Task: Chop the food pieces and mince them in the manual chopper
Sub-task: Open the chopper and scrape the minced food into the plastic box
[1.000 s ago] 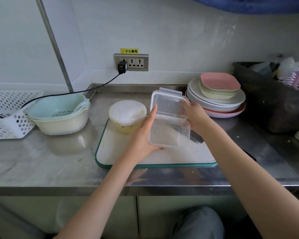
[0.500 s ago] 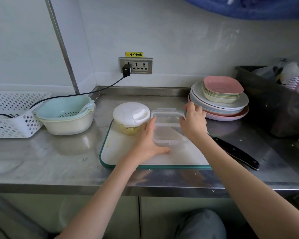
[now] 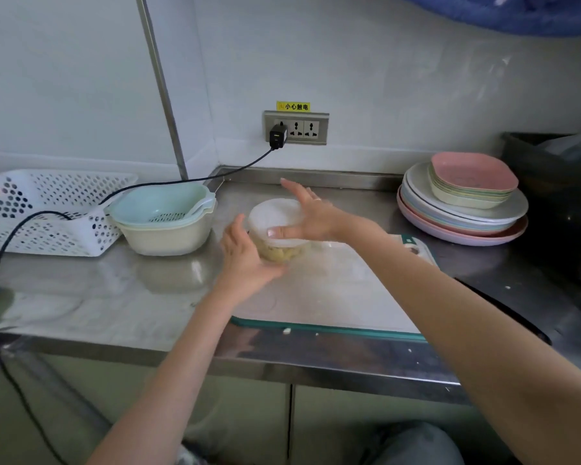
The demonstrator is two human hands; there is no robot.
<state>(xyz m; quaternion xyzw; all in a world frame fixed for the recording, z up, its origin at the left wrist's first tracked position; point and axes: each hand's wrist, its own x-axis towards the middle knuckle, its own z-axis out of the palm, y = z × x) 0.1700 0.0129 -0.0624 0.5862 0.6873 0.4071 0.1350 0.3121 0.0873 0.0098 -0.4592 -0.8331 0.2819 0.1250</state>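
The manual chopper (image 3: 275, 213), a round clear bowl with a white lid and pale yellow food pieces inside, stands on the far left corner of the white cutting board (image 3: 332, 290). My left hand (image 3: 245, 256) cups the bowl's near left side and grips it. Over the lid hovers my right hand (image 3: 312, 216), fingers spread, with its thumb touching the lid's near rim. The clear plastic box from before is out of sight behind my right arm.
A mint colander in a cream bowl (image 3: 161, 213) and a white perforated basket (image 3: 47, 209) stand to the left, with a black cable (image 3: 182, 179) running over them. Stacked plates (image 3: 463, 209) and a dark bin (image 3: 557, 196) sit at the right. A black knife (image 3: 517, 317) lies right of the board.
Both hands have let go of the clear plastic box and moved left to the chopper. The left hand now grips the bowl and the right hand is over the lid.
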